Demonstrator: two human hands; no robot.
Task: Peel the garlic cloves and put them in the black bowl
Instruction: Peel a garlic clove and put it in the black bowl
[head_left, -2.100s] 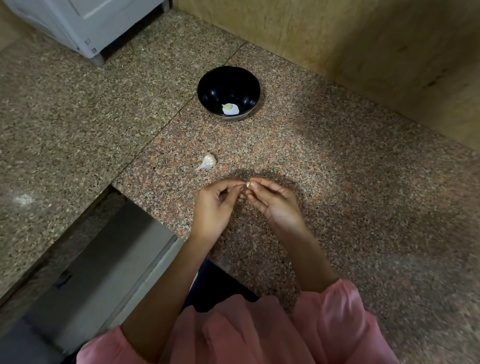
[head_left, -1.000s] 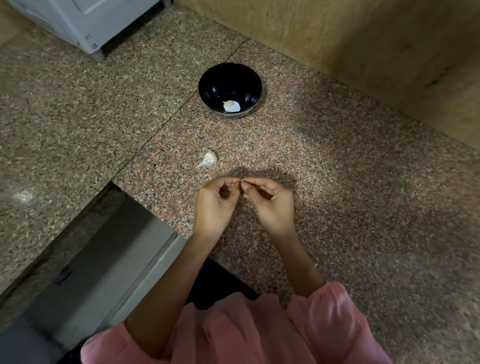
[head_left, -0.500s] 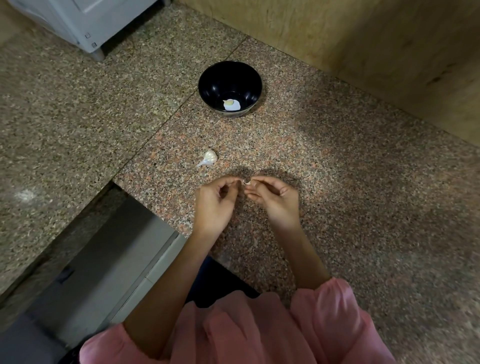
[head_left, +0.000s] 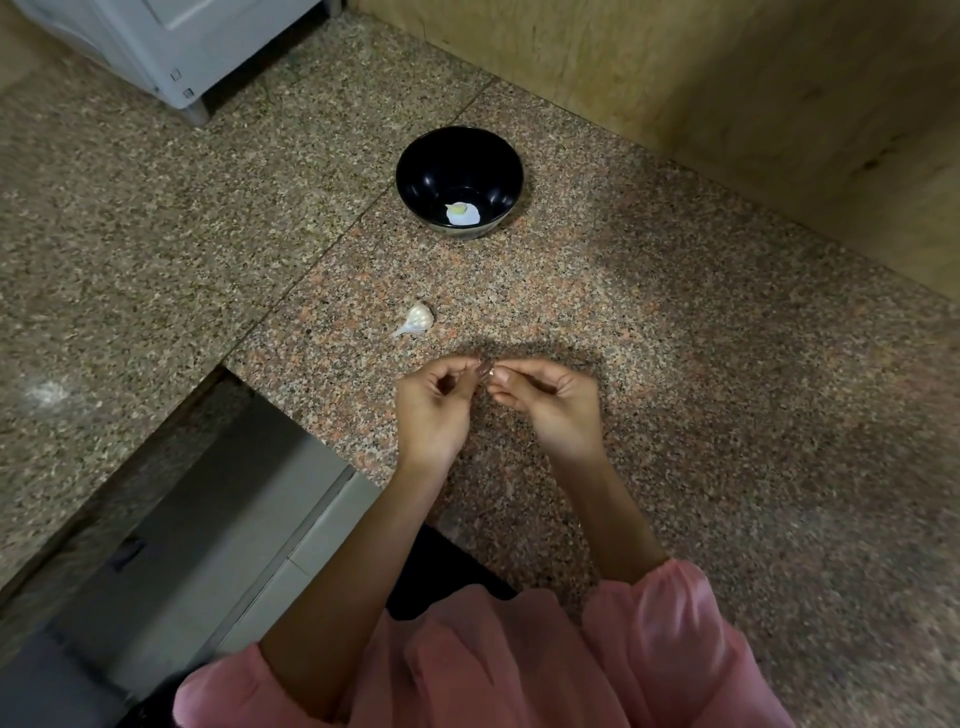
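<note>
Over the granite counter my left hand (head_left: 434, 405) and my right hand (head_left: 553, 402) meet fingertip to fingertip. Both pinch a small garlic clove (head_left: 484, 370), which is mostly hidden by the fingers. An unpeeled white clove (head_left: 417, 318) lies on the counter just beyond my left hand. Farther back stands the black bowl (head_left: 415, 171), with one pale peeled clove (head_left: 458, 208) on its bottom beside a bright reflection.
The granite counter (head_left: 727, 389) ends at a step on the left, where a lower grey surface (head_left: 208, 519) begins. A wooden wall (head_left: 727, 78) runs along the back right. A white appliance (head_left: 171, 41) stands at the top left.
My hands have stayed together at the same spot, with the fingers shifting slightly on the clove. The loose clove and the bowl have not moved.
</note>
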